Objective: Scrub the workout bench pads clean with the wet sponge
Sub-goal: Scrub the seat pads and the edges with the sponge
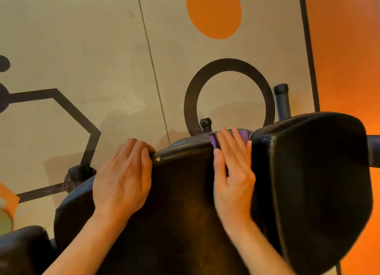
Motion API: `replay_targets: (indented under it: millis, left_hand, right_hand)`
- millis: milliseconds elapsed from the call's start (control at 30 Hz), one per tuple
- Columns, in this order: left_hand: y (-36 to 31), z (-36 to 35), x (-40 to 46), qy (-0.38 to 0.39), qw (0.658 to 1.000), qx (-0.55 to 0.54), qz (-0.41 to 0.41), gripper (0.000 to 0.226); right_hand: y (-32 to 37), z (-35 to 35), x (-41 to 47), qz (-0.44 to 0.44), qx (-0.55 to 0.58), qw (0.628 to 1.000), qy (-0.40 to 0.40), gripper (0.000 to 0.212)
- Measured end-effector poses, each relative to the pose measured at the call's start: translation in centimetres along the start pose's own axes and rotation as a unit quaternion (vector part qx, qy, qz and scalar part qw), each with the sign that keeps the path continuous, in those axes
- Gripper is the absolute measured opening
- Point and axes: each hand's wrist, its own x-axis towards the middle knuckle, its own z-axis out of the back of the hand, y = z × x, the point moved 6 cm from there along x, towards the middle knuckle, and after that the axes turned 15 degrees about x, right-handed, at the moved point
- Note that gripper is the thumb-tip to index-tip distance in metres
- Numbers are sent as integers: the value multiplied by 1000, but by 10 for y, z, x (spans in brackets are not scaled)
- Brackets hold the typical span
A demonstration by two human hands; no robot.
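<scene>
A black textured bench pad (183, 192) fills the lower middle of the head view. My left hand (125, 178) grips its top left edge, fingers curled over the rim. My right hand (232, 172) lies with straight fingers against the pad's upper right edge, pressing a purple sponge (243, 136) that shows only between and beyond the fingertips. A second black pad (312, 182) stands to the right, close to my right hand. Another rounded black pad (72, 204) sits lower left.
Behind the pads is a beige wall (102, 48) with black and orange shapes and an orange panel (345, 58) at right. A black post with a cap (282, 100) and a small black knob (205, 123) rise behind the pads. A bar (373, 143) sticks out at far right.
</scene>
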Motion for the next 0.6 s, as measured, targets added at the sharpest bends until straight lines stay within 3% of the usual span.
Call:
replay_targets:
  millis: [67,133,200,300,367,433,533,600]
  left_hand:
    - [-1,0,0,-1,1000,-4,-2,35]
    - [-1,1,0,0,1000,0,-4,36]
    - [0,0,0,5,1000,-1,-2,35]
    - [1,0,0,2,1000,4,1,34]
    - [0,0,0,-2,1000,10,-4,34]
    - [-1,-1,0,1,1000,13,-6,34]
    - [0,-1,-1,2,1000,29,3,36]
    - [-1,0,-2,2,1000,26,8,36]
  right_hand:
    - [23,-26,-12,21,-26,999,4,36]
    - [44,-45,-19,136,-59,983,109,35]
    - [31,-30,-5,179,-79,963,184,36]
    - [-17,27,31,4,-31,995,97,35]
    - [-22,34,34,-58,-57,996,21,38]
    - [7,-3,27,-4,-92,994,54,37]
    - [55,-53,9,127,-88,974,168,32]
    - [49,-42,18,135,-90,966,202,33]
